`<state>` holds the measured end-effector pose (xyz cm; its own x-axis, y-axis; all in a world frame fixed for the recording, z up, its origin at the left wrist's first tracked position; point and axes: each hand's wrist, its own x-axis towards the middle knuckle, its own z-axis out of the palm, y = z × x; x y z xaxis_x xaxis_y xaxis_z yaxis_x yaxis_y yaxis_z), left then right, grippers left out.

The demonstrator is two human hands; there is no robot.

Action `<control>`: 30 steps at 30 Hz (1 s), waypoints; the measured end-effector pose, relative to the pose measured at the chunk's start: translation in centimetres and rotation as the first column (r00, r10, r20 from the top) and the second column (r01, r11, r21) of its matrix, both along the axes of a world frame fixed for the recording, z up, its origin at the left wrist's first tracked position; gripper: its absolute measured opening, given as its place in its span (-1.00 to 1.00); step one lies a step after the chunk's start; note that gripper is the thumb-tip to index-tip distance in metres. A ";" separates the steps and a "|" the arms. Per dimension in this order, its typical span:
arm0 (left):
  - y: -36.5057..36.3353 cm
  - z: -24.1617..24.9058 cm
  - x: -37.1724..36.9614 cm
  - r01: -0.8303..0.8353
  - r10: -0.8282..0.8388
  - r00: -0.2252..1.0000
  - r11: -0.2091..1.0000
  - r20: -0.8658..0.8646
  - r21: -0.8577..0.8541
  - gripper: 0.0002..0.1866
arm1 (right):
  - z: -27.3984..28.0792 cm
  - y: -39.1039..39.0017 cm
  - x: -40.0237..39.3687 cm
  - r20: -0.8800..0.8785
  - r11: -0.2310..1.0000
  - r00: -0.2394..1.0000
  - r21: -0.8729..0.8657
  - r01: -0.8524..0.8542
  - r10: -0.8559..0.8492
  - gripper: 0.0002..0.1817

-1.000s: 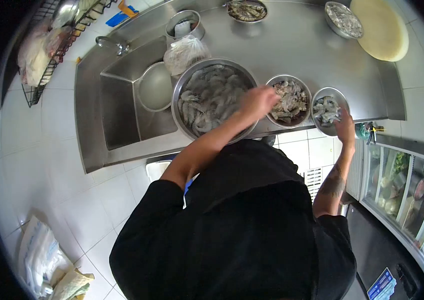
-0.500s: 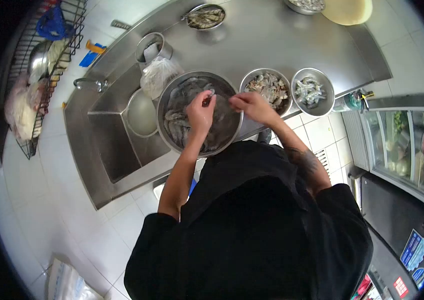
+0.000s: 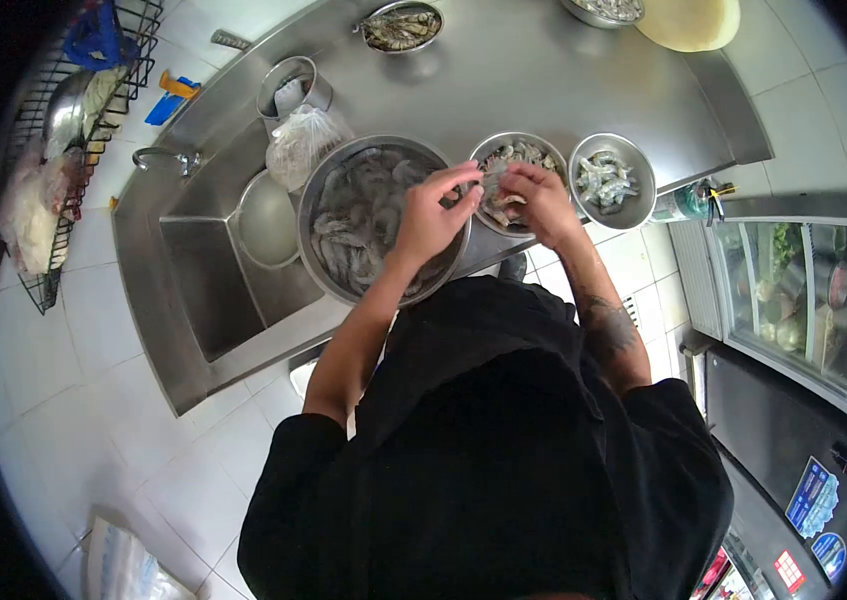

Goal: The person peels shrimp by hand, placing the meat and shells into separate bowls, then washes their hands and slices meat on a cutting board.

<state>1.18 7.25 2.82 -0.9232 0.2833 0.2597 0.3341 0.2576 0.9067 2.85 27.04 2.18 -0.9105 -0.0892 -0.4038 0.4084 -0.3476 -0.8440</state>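
My left hand is over the right rim of a large metal bowl full of whole grey shrimp. Its thumb and fingers pinch a small translucent shrimp over the gap between two bowls. My right hand meets it from the other side, fingers closed at the shrimp, partly covering a metal bowl of shells and heads. Just right of that hand, another metal bowl contains peeled shrimp. Fingers hide most of the held shrimp.
A sink with a faucet lies left, holding a container of cloudy water. A plastic bag and metal pot stand behind the large bowl. Farther back are a small shrimp bowl and round board.
Both hands have moved right; my left hand went from above the large bowl to beside the shell bowl. The hands have come together at the shrimp. The view has shifted slightly.
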 end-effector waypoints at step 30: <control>-7.7 -8.6 0.8 0.126 -0.038 0.990 0.685 0.137 -0.717 -0.79 | -2.6 -4.3 -0.3 -0.226 0.387 0.744 0.921 -0.048 0.629 -0.77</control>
